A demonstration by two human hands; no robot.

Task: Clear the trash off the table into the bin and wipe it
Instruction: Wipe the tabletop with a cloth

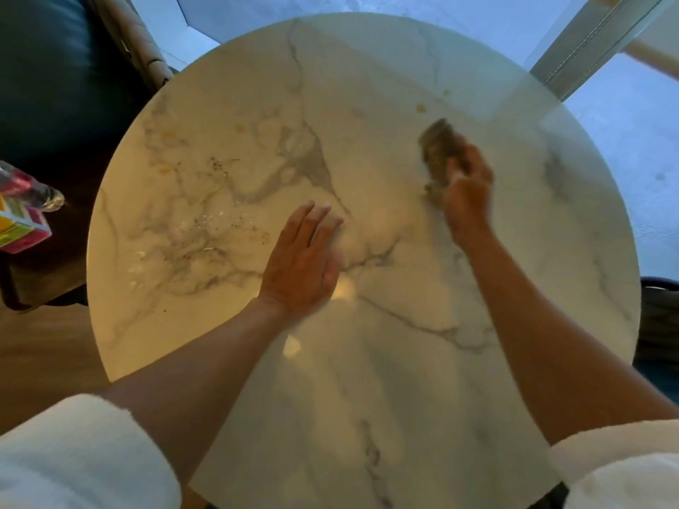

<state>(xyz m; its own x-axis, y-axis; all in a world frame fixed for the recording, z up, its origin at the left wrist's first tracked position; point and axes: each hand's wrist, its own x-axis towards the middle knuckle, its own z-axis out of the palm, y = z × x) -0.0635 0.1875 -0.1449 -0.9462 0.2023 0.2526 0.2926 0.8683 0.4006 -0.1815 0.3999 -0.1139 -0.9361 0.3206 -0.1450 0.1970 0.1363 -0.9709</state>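
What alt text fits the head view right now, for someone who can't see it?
Seen from above, the right hand presses a brownish cloth onto a round marble table, blurred as if wiping. The left hand lies flat and open near the centre, with crumbs and smears to its left.

The table point(367, 380) fills the middle. Crumbs point(213, 225) lie on its left half. The left hand point(301, 266) rests flat near the centre; the right hand point(466, 200) — further back and right — presses a cloth point(439, 148) on the top. A chair point(55, 86) stands behind-left.
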